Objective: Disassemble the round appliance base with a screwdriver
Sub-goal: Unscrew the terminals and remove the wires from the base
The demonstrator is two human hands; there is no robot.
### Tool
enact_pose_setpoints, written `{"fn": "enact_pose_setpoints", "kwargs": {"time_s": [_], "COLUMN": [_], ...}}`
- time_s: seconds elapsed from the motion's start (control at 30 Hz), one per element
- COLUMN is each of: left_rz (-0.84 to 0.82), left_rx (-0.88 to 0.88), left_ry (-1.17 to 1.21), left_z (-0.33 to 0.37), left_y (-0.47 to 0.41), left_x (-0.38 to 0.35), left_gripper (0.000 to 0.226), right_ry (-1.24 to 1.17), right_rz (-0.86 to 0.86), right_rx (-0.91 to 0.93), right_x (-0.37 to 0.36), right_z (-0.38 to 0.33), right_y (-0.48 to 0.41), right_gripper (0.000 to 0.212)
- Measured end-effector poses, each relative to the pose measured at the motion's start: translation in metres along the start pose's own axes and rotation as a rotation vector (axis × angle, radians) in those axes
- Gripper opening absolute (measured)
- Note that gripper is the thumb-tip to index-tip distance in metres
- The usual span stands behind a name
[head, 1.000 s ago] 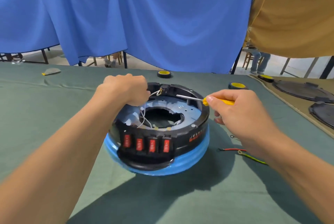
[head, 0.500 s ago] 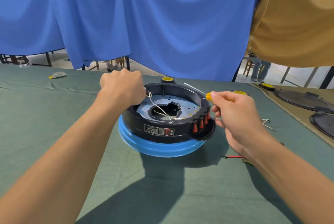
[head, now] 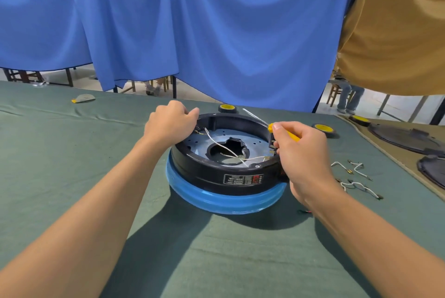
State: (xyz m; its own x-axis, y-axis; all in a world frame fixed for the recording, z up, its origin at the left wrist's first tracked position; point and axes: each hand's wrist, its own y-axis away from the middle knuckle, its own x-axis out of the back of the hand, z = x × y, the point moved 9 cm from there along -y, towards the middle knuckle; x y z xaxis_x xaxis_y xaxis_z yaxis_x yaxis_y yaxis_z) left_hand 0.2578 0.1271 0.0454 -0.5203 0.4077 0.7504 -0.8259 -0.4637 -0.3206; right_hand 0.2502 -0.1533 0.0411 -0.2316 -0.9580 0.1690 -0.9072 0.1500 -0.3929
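**Grip on the base, screwdriver idle**

Set at the middle of the green cloth, the round base sits open side up. The left hand curls over its rim at 10 o'clock, probably to keep it from turning. The right hand, well apart at 3 o'clock, clamps the yellow screwdriver with its shaft aimed off toward 11 o'clock, on no screw. Loose wires lie further out at 3 o'clock.

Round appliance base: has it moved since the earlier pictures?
Yes. The round appliance base turned counterclockwise seen from above: its label now faces the camera, where the red switches were; it stays in front of the yellow tape roll.
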Motion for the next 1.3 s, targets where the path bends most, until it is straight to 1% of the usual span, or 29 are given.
{"fn": "enact_pose_setpoints", "kwargs": {"time_s": [0.07, 0.13, 0.2, 0.3, 0.37, 0.4, 0.47, 0.53, 0.63, 0.77, 0.83, 0.9, 0.97, 1.0, 1.07, 1.1, 1.17, 1.2, 1.3], "left_rz": [0.043, 0.074, 0.049, -0.063, -0.164, -0.193, -0.2, -0.157, -0.062, -0.06, -0.029, 0.013, 0.022, 0.009, -0.047, -0.084, -0.171, -0.199, -0.238], "left_rx": [0.013, 0.066, 0.102, 0.074, 0.039, 0.018, -0.014, -0.007, 0.012, -0.012, -0.017, -0.008, 0.007, 0.011, 0.031, 0.04, 0.012, -0.014, -0.051], "left_ry": [-0.047, -0.03, 0.011, 0.176, 0.337, 0.381, 0.407, 0.362, 0.164, -0.096, -0.199, -0.231, -0.186, -0.127, 0.073, 0.162, 0.24, 0.248, 0.265], "left_z": [-0.004, -0.011, -0.014, -0.008, 0.001, 0.004, 0.007, 0.005, 0.0, 0.002, 0.004, 0.005, 0.001, 0.0, -0.004, -0.004, 0.001, 0.004, 0.009], "left_y": [0.0, 0.002, 0.004, 0.005, 0.008, 0.009, 0.008, 0.006, 0.002, 0.003, 0.005, 0.005, 0.004, 0.003, 0.001, 0.002, 0.006, 0.007, 0.01], "left_x": [0.003, 0.004, 0.0, -0.011, -0.02, -0.023, -0.024, -0.018, -0.004, -0.002, 0.0, 0.002, 0.003, 0.002, -0.005, -0.009, -0.018, -0.022, -0.025], "left_gripper": [0.044, 0.035, 0.028, 0.029, 0.04, 0.042, 0.039, 0.037, 0.035, 0.035, 0.031, 0.03, 0.033, 0.033, 0.025, 0.032, 0.048, 0.049, 0.033], "right_ry": [0.118, 0.279, 0.369, 0.385, 0.345, 0.328, 0.32, 0.332, 0.336, 0.394, 0.471, 0.543, 0.519, 0.478, 0.42, 0.436, 0.527, 0.568, 0.641], "right_rz": [-0.005, 0.004, 0.003, 0.045, 0.08, 0.079, 0.034, -0.003, -0.045, -0.138, -0.121, -0.078, -0.046, -0.058, -0.131, -0.18, -0.275, -0.304, -0.312], "right_rx": [0.087, 0.207, 0.246, 0.233, 0.246, 0.267, 0.313, 0.339, 0.347, 0.403, 0.465, 0.518, 0.583, 0.625, 0.701, 0.729, 0.755, 0.761, 0.788], "right_x": [-0.001, -0.003, -0.005, -0.002, -0.001, -0.004, -0.013, -0.019, -0.018, -0.022, -0.02, -0.016, -0.012, -0.013, -0.019, -0.025, -0.04, -0.045, -0.054], "right_z": [-0.004, -0.012, -0.017, -0.02, -0.023, -0.025, -0.027, -0.025, -0.021, -0.023, -0.026, -0.031, -0.041, -0.048, -0.061, -0.064, -0.066, -0.066, -0.068], "right_y": [-0.005, -0.008, -0.011, -0.009, 0.003, 0.01, 0.023, 0.024, 0.012, -0.006, -0.011, -0.01, 0.003, 0.013, 0.038, 0.05, 0.068, 0.075, 0.085], "right_gripper": [0.015, 0.017, 0.022, 0.024, 0.022, 0.022, 0.02, 0.02, 0.022, 0.021, 0.022, 0.023, 0.021, 0.019, 0.02, 0.023, 0.029, 0.031, 0.036]}}
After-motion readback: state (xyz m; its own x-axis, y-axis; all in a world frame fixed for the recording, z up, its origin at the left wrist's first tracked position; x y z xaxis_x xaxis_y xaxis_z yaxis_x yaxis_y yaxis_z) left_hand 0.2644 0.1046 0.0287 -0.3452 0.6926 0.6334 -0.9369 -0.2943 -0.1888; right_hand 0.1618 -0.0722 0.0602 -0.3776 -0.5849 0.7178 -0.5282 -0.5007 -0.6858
